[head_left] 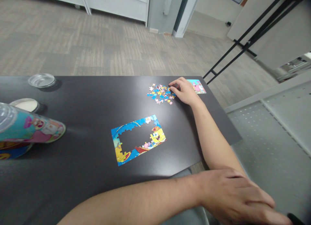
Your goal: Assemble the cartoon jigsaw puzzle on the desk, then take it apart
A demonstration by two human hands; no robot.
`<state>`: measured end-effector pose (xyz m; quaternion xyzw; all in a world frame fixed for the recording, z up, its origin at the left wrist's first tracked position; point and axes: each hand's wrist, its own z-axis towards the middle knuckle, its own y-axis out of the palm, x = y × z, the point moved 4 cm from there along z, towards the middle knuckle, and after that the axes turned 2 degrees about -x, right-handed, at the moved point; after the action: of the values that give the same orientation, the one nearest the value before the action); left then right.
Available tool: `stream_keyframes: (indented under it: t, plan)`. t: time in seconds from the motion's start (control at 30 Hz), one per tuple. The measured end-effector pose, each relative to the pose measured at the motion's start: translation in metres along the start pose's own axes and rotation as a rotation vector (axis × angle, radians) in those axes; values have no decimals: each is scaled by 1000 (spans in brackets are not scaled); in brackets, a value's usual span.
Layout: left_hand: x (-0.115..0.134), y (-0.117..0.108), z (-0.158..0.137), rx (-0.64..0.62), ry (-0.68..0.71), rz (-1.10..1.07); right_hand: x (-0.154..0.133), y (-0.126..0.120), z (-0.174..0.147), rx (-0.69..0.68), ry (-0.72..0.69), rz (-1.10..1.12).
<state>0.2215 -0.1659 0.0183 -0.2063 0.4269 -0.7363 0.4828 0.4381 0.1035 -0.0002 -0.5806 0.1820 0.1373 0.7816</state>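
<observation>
"Left hand [239,196] nearest of all, wasn't it?"

"Yes; it crossed in front of the right forearm [213,134], at lower right, its fingers bent and its back turned up; whether it gripped anything, or touched that arm, I could not tell."

"And the right hand [186,90]?"

"Stretched to the far side of the dark table [85,121]; its thumb and fingertips were curved, with a narrow gap between them, at the right edge of a pile of loose puzzle pieces [159,95]; I could not tell if a piece was pinched there."

"Where was the joined part?"

"Nearer the camera than the pile; the puzzle border [142,149] lay flat, slightly askew, as a joined rectangle around an open middle, the tabletop showing through; it was mostly blue, with a yellow figure at its right end."

"What lay beyond the hand?"

"One picture card [200,86], turquoise and pink, partly hidden behind it, near the table's far right corner."

"And on the left?"

"One printed canister [45,126] at the edge of view, over part of a blue container [17,151]; two round lids [42,80] lay farther back, apart from each other."
</observation>
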Motion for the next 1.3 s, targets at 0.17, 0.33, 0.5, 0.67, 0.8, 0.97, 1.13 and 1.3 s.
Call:
stream_keyframes:
  t: [0.17, 0.33, 0.5, 0.67, 0.8, 0.97, 1.13, 1.3]
  plan:
    - [-3, -8, 1, -9, 72, -36, -8, 0, -2, -25, -21, 74]
    - [0, 1, 2, 2, 45, -51, -5, -4, -1, -37, 2, 86]
    - [-4, -4, 3, -51, 70, -81, 0, -7, -1, -52, -32, 160]
    - [-3, -7, 2, -19, 38, -112, -2, -5, 0, -109, -51, 206]
    - [-3, -5, 3, 25, 28, -154, -3, -4, 0, -100, -10, 194]
    - [-3, -3, 4, 29, 34, -164, -6, -5, -2, -120, -4, 176]
    - [3, 2, 3, 19, 30, -157, -13, -7, -4, -151, -45, 150]
    - [11, 7, 3, 33, 20, -113, -36, -12, -8, -114, -140, 183]
